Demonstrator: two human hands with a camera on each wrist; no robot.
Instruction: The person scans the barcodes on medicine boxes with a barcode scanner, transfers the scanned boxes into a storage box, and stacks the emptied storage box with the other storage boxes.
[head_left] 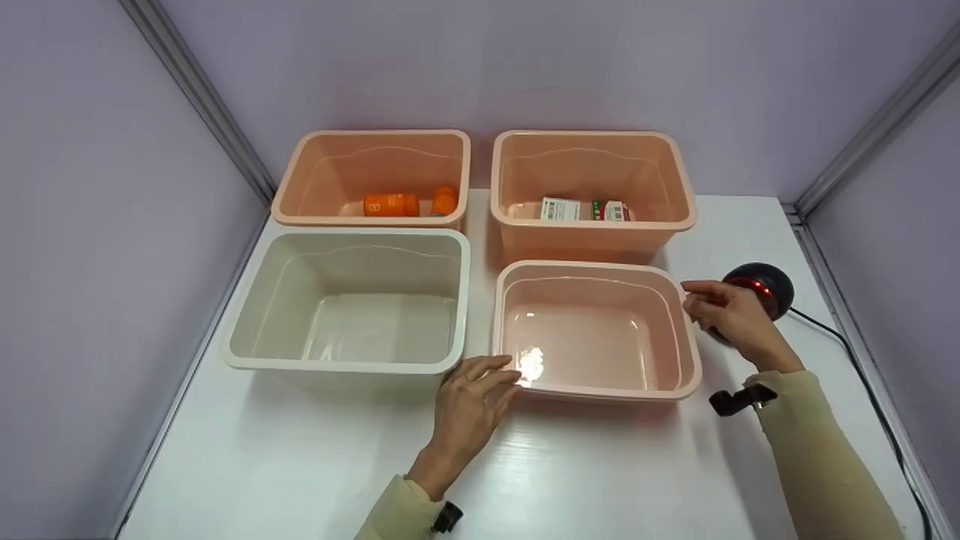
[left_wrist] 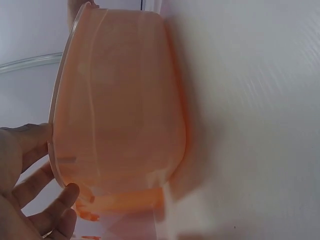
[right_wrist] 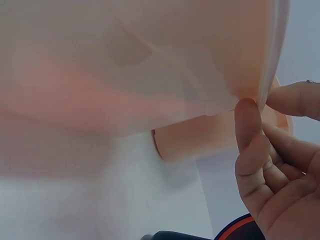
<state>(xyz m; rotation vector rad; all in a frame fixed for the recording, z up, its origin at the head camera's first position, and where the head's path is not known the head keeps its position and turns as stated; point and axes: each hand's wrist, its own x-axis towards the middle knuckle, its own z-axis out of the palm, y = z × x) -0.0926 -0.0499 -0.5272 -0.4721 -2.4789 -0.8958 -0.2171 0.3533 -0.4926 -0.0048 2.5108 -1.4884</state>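
Note:
A shallow light-pink plastic bin (head_left: 577, 330) sits on the near right side of the white table. My left hand (head_left: 469, 405) holds its near-left corner; the left wrist view has thumb and fingertips (left_wrist: 72, 191) around the rim. At the far-right part of the same rim, my right hand (head_left: 724, 311) pinches the edge between thumb and fingers (right_wrist: 247, 117). Inside, the bin shows only its bare, shiny floor. Left of it stands a white bin (head_left: 345, 367), whose near-right corner is close to my left hand.
Behind are two deeper peach bins: the left one (head_left: 371, 136) contains orange bottles (head_left: 390, 205), the right one (head_left: 592, 137) small boxes (head_left: 560, 209). A black domed device (head_left: 765, 279) with a red light ring and cable (head_left: 862, 352) stands by my right hand. Walls (head_left: 480, 67) enclose the table.

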